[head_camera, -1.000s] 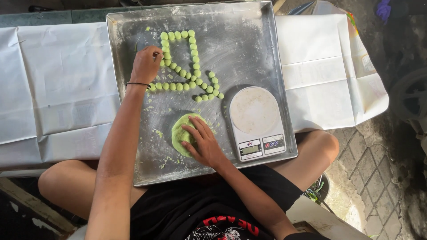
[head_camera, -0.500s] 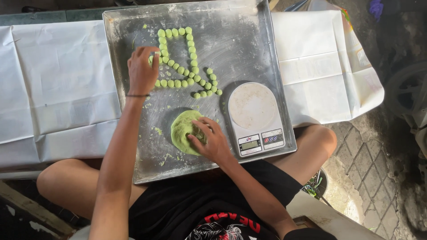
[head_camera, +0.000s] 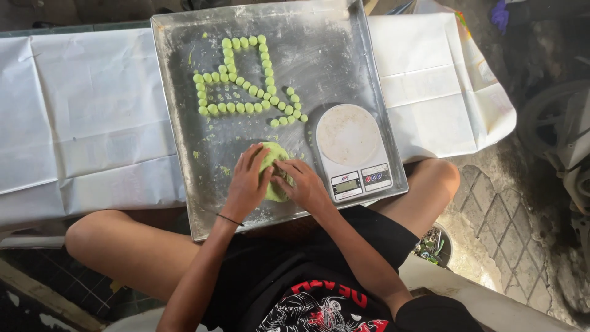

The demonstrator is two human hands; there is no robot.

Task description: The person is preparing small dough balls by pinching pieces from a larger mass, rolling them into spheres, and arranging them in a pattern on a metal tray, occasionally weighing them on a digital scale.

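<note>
the green dough lump (head_camera: 275, 175) lies on the metal tray (head_camera: 344, 55), just beside the kitchen scale (head_camera: 348, 147), on the side away from its round plate's far rim and close to the tray's near edge. it looks soft and pliable, light, a little sticky, so it should give under a light press; take it at the rim and pinch off from there rather than digging into the middle. it is pale green, flattened, rough-edged, and mostly hidden under your hands. your left hand (head_camera: 246, 184) rests on it with fingers spread and curled over the top, and your right hand (head_camera: 302, 184) pinches its edge nearest the scale with fingers closed on the dough. beyond the scale, rows of small green dough balls (head_camera: 246, 92) sit in lines on the floured tray. the tray rests on a tabletop covered in white paper (head_camera: 80, 110).
</note>
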